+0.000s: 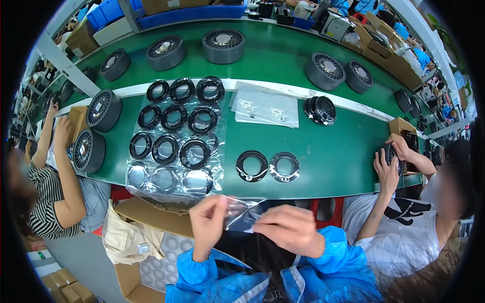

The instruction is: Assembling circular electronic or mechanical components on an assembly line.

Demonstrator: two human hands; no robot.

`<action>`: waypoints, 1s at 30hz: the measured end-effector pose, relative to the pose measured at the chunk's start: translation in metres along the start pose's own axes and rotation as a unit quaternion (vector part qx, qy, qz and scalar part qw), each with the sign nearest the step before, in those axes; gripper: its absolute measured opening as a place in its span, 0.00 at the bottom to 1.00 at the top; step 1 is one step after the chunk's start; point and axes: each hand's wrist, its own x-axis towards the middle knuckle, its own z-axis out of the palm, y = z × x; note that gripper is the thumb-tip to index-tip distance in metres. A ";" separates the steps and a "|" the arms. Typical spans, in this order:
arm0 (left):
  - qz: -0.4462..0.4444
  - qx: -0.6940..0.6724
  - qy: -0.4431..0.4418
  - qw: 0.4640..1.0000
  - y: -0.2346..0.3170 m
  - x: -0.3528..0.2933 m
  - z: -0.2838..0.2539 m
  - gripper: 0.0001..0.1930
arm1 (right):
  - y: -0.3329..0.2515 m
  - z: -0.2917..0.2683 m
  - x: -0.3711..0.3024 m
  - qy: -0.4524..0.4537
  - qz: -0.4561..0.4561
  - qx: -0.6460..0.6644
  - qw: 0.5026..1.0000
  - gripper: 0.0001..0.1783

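Note:
In front of my body, at the table's near edge, my left hand (208, 222) pinches one side of a piece of clear plastic film (241, 211). My right hand (289, 227) grips its other side, so the film stretches between them. Just beyond lie two flat black rings (252, 178) side by side on the green table (323, 161); the right one looks glossier. To the left, a clear plastic tray (220, 174) holds rows of black rings, its front row of pockets showing no black rings. Flat clear bags (265, 118) lie behind the two rings, beside stacked black rings (321, 110).
Grey ribbed wheels (223, 46) stand along the far green belt, past a white rail (353, 103). At right, a person's hands (389, 164) hold a dark round part; another person (55, 197) sits at left. An open cardboard box (129, 278) stands below the table's left.

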 end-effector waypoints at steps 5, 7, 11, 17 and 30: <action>0.093 0.041 -0.013 0.995 0.007 0.013 0.000 0.08 | 0.045 -0.011 0.023 0.119 0.204 0.190 0.953 0.07; 0.247 0.212 -0.103 0.940 0.002 0.017 0.012 0.07 | 0.080 0.015 0.029 0.154 0.415 0.302 0.844 0.04; 0.138 0.181 -0.130 0.965 -0.005 0.011 0.018 0.08 | 0.091 0.038 0.023 0.171 0.415 0.249 0.859 0.05; 0.138 0.178 -0.129 0.966 -0.010 0.014 0.014 0.08 | 0.092 0.051 0.022 0.188 0.424 0.198 0.864 0.05; 0.166 0.171 -0.133 0.962 -0.013 0.020 0.012 0.07 | 0.093 0.056 0.021 0.177 0.415 0.150 0.880 0.05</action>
